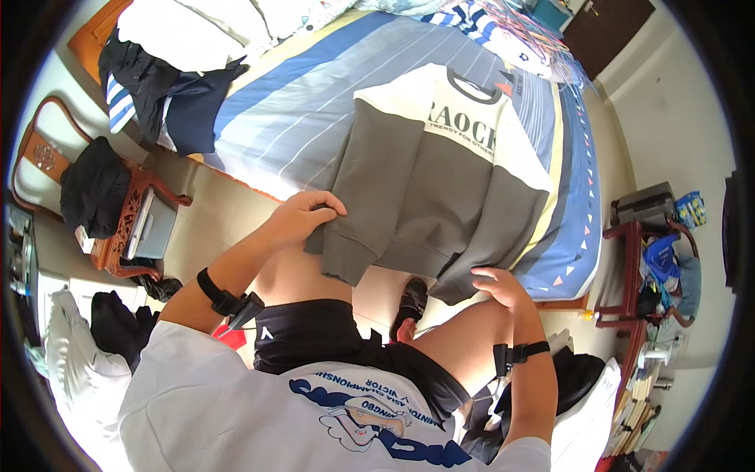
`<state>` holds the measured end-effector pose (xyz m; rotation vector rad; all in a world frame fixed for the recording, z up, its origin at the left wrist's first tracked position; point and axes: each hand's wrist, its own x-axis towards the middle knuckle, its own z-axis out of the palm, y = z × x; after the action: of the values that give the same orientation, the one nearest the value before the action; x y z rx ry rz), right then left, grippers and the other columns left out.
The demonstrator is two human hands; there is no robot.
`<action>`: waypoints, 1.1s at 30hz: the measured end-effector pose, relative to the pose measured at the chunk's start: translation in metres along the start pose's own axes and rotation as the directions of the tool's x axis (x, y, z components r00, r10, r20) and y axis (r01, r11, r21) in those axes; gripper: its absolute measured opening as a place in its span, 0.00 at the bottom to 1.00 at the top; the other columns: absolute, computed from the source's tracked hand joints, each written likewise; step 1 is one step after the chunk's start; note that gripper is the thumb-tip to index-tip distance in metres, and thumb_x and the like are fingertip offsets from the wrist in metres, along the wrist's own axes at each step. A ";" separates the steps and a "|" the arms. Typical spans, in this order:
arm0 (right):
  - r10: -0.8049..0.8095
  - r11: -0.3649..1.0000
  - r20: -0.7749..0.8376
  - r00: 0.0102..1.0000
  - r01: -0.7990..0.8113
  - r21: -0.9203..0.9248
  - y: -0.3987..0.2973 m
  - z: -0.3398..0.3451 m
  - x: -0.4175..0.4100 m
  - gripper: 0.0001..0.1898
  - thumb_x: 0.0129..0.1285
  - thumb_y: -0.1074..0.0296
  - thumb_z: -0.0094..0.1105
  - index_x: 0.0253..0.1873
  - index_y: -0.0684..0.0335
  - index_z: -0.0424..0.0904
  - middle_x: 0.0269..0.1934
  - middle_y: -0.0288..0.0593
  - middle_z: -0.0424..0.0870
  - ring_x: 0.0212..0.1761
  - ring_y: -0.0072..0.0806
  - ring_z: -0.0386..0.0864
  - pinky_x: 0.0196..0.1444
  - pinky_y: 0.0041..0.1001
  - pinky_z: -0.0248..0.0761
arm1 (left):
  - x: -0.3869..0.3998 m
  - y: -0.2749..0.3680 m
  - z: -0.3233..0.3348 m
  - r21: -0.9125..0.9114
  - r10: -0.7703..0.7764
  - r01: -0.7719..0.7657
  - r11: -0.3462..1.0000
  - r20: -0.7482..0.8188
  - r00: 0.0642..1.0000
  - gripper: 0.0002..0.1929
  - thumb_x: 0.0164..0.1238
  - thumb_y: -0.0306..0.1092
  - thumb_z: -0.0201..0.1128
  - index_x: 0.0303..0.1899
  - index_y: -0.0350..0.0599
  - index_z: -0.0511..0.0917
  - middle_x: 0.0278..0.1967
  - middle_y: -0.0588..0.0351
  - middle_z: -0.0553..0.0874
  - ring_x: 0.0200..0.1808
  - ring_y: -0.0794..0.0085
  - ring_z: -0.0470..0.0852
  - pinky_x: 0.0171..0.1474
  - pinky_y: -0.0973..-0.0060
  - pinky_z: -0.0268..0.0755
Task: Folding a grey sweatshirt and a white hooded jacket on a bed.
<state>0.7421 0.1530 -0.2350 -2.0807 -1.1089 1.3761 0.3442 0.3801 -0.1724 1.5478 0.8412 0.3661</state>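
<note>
A long-sleeved sweatshirt point(448, 194), white at the shoulders and dark grey below, lies spread face up on the bed, its neckline away from me. Its sleeves are folded down over the front, and the cuffs and hem hang past the bed's edge. At the left, my left hand point(312, 212) pinches the grey fabric beside the left cuff between thumb and fingers. My right hand point(497, 285) is by the right cuff, fingers spread apart; whether its fingertips touch the cloth is unclear.
The bed point(295, 118) has a blue striped sheet. Dark clothes point(197, 112) lie at its left corner. A carved wooden chair point(127, 218) holding black cloth stands left, a grey storage box point(154, 227) beside it. To the right are a dark suitcase point(646, 203) and a cluttered wooden chair point(628, 259).
</note>
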 end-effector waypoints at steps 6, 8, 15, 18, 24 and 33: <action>-0.020 0.967 -0.225 0.974 0.076 0.243 -0.017 -0.003 -0.051 0.15 0.54 0.71 0.65 0.48 0.65 0.82 0.34 0.37 0.79 0.33 0.18 0.73 0.31 0.20 0.64 | -0.032 0.005 -0.022 -0.428 -0.122 0.112 0.897 0.004 0.993 0.08 0.61 0.27 0.56 0.39 0.39 0.82 0.35 0.62 0.82 0.34 0.80 0.77 0.36 0.84 0.67; 0.050 0.895 -0.284 0.958 0.083 0.438 -0.016 -0.009 -0.094 0.13 0.54 0.73 0.62 0.46 0.66 0.80 0.32 0.34 0.77 0.29 0.15 0.71 0.25 0.18 0.60 | -0.046 0.007 -0.031 -0.386 -0.120 0.095 0.918 -0.043 0.992 0.11 0.58 0.24 0.53 0.38 0.39 0.82 0.35 0.62 0.83 0.33 0.79 0.77 0.35 0.83 0.67; -0.006 0.510 -0.023 1.000 0.023 0.860 0.015 0.023 -0.225 0.18 0.53 0.80 0.53 0.51 0.77 0.75 0.46 0.54 0.81 0.47 0.36 0.81 0.51 0.28 0.74 | -0.119 0.014 -0.045 0.146 0.195 -0.237 0.961 0.255 0.947 0.23 0.42 0.14 0.47 0.38 0.40 0.86 0.37 0.51 0.88 0.34 0.68 0.83 0.38 0.75 0.72; 0.097 0.769 0.099 0.990 -0.137 0.625 0.028 0.052 -0.240 0.24 0.53 0.79 0.53 0.58 0.73 0.73 0.45 0.49 0.81 0.45 0.34 0.79 0.49 0.27 0.72 | -0.135 0.009 -0.033 0.614 -0.035 -0.120 0.780 0.235 0.971 0.24 0.41 0.13 0.54 0.38 0.53 0.87 0.27 0.54 0.81 0.30 0.58 0.80 0.35 0.69 0.71; -0.322 0.925 -0.349 0.880 0.214 -0.313 0.043 0.108 -0.217 0.23 0.39 0.84 0.60 0.45 0.59 0.81 0.34 0.49 0.78 0.37 0.44 0.78 0.43 0.35 0.73 | -0.119 0.007 -0.013 0.787 0.437 -0.385 0.483 0.164 0.884 0.15 0.40 0.21 0.68 0.33 0.56 0.83 0.51 0.56 0.81 0.54 0.61 0.77 0.51 0.67 0.72; -0.537 0.747 -0.384 0.751 0.212 -0.630 0.033 0.082 -0.208 0.15 0.51 0.66 0.61 0.43 0.64 0.77 0.57 0.54 0.75 0.60 0.50 0.71 0.59 0.45 0.63 | -0.089 0.016 -0.018 0.386 0.448 -0.539 0.749 0.305 0.840 0.16 0.54 0.28 0.64 0.46 0.44 0.77 0.46 0.52 0.83 0.54 0.57 0.80 0.59 0.63 0.67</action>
<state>0.6402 -0.0397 -0.1739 -2.1972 -1.6765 0.1999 0.2759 0.3318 -0.1329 2.2257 0.3490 0.4066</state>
